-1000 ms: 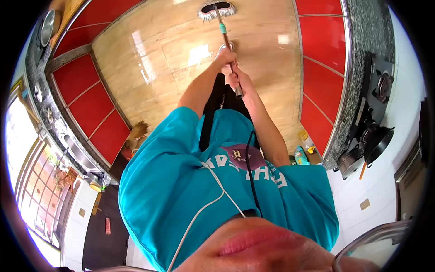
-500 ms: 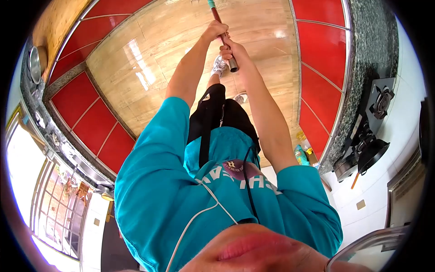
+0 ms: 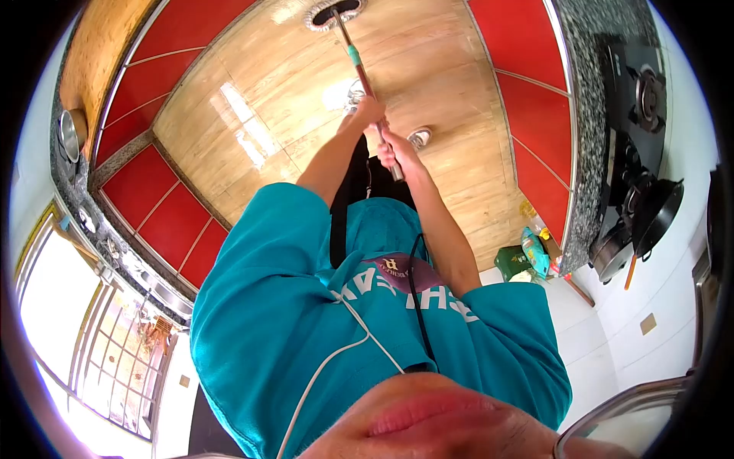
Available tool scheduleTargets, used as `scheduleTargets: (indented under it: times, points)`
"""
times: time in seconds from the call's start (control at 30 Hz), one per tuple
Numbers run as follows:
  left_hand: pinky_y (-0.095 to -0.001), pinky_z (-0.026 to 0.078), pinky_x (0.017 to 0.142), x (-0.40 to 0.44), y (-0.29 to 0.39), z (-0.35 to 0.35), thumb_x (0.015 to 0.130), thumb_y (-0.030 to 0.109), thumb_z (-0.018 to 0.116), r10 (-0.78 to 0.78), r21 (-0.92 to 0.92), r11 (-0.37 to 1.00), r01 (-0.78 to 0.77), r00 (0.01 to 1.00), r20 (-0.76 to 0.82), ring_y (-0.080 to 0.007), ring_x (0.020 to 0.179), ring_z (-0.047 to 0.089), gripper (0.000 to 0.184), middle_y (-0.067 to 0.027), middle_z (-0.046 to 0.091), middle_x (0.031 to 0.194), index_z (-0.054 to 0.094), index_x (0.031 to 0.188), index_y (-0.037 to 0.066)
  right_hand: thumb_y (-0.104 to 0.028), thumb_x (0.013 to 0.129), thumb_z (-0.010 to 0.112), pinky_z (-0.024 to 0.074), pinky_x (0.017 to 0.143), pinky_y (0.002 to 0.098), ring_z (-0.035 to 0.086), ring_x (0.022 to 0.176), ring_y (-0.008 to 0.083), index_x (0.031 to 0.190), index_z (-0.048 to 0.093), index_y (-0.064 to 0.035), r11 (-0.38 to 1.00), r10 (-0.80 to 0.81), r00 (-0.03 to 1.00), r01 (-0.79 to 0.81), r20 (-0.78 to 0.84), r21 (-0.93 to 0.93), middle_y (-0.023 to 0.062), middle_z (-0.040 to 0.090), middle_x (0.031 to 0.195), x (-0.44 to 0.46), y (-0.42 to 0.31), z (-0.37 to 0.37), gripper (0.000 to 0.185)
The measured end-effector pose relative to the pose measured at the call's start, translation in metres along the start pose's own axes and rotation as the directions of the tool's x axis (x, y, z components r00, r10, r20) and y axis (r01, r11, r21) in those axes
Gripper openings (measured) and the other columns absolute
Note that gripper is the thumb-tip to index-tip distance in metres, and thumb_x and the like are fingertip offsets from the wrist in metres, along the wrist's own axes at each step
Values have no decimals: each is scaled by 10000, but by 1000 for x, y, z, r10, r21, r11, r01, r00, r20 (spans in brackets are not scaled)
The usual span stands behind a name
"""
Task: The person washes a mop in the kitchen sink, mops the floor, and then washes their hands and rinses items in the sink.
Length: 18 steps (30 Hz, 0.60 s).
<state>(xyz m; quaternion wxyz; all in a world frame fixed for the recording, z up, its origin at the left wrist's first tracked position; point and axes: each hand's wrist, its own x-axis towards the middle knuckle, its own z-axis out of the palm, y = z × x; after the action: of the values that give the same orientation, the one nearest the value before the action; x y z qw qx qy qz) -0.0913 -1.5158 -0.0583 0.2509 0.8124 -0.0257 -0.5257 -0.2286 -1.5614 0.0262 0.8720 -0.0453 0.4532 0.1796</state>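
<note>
My left hand (image 3: 371, 112) is closed round the dark red handle of a mop (image 3: 362, 73), just below its teal collar. Lower down, near the pole's metal end, my right hand (image 3: 398, 150) is wrapped round the same handle. The pole slants away from my waist. Its round mop head (image 3: 336, 14), dark in the middle with a pale fringe, lies on the wood-look floor (image 3: 451, 115) at the top edge of view. My shoes show beside and partly behind my hands.
Red cabinets (image 3: 535, 130) line both sides under speckled counters. On the right stand a stove (image 3: 648, 99), a black wok (image 3: 657, 218) and a pot (image 3: 612, 256). Bags (image 3: 535, 252) sit on the floor by the right cabinets. A metal pan (image 3: 73, 135) stands at left, with a window below.
Both hands have drawn down toward my body with the mop, bringing its head into view. One shoe now shows plainly to the right of the pole.
</note>
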Motion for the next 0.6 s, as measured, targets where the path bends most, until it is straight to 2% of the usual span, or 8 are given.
scheduleTargets:
  times: [0.1,0.17,0.2,0.3,0.4,0.43,0.57,0.6]
  points:
    - [-365,529,504,-23,-35,91,727,129,568,-95,-221,969,111,992,79,-288,652,646,267,-205,614,667,520,710,-134,-341,886,511,236,328,180,316,399,30,932,433,-194,994,42,996,-50,80,93,-31,393,594,-42,30,-81,173]
    - [-386,532,588,-65,-21,134,709,109,580,127,324,933,-153,987,99,-308,703,642,246,-213,611,659,532,738,-131,-340,902,480,219,311,178,301,374,34,976,468,-199,1000,17,998,-18,55,12,-31,392,567,-93,35,-112,159]
    - [-391,526,623,-66,-30,165,690,114,597,120,282,945,-164,979,168,-323,724,638,267,-228,613,689,540,768,-134,-346,906,470,216,310,174,297,372,35,1003,476,-210,996,67,995,-70,70,47,-28,399,571,-117,33,-124,167]
    - [-377,496,428,-131,-7,209,739,145,563,-85,-308,936,170,959,271,-289,543,620,365,-216,586,647,442,860,-178,-376,898,473,220,313,167,294,375,37,1019,492,-233,985,143,989,-140,-24,97,-26,405,578,-170,42,-163,189]
    - [-387,504,430,-122,-64,286,752,63,528,233,184,961,-206,962,-140,-290,519,616,254,-205,591,643,451,819,-169,-391,888,491,222,320,162,301,398,37,1029,490,-261,988,119,987,-107,-107,108,-24,386,577,-201,56,-181,191]
    - [-387,504,430,-107,-73,295,752,63,528,241,182,960,-214,960,-145,-290,519,616,254,-205,591,643,451,819,-169,-383,890,492,220,321,162,303,403,36,1009,482,-260,989,103,992,-94,-75,117,-21,382,575,-204,57,-180,171]
    - [-381,520,677,-81,-62,274,689,174,613,-104,-155,979,131,980,171,-334,810,632,452,-253,606,867,480,969,-154,-345,897,489,216,322,165,298,405,42,1030,469,-283,992,88,995,-84,-44,99,-13,387,592,-179,43,-183,148]
    - [-379,516,562,-81,-52,265,721,120,575,-75,-226,969,102,989,126,-302,669,628,298,-215,603,748,499,868,-127,-340,899,487,220,322,172,299,405,46,1005,473,-267,993,78,996,-74,-45,87,-10,388,593,-174,36,-178,129]
